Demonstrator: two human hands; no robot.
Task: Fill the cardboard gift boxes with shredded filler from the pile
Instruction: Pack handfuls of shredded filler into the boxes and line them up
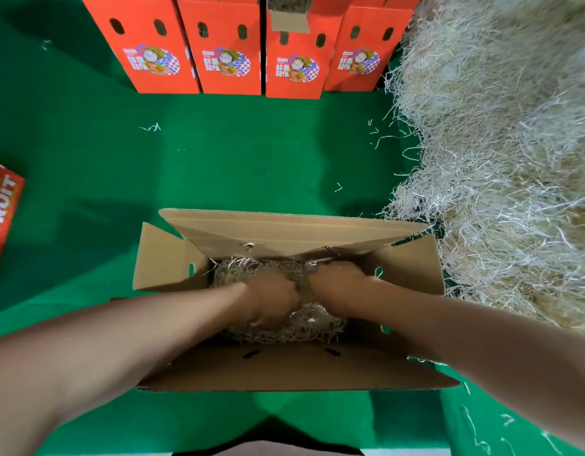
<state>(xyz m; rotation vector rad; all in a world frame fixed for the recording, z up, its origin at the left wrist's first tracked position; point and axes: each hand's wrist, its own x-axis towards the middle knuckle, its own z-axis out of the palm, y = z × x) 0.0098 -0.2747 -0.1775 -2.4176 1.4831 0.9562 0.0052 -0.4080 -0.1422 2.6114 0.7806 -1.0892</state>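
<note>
Shredded filler [304, 327] is being pressed down inside the open cardboard gift box [166, 258] by the left hand [274, 296] and the right hand [339, 286], both knuckles-up with fingers curled into the wad. The box is being judged as only partly filled. The pile [498, 159] is lying just to its right, and four red gift boxes [230, 44] are standing behind, their fill mostly hidden.

Open brown cardboard gift box [284, 366] upright at near edge of green table [218, 159], four flaps splayed, part-filled with pale shredded filler [304, 324]. Big loose pile of same filler [502, 159] along right edge. Four red printed gift boxes [230, 54] in row, far edge.
</note>
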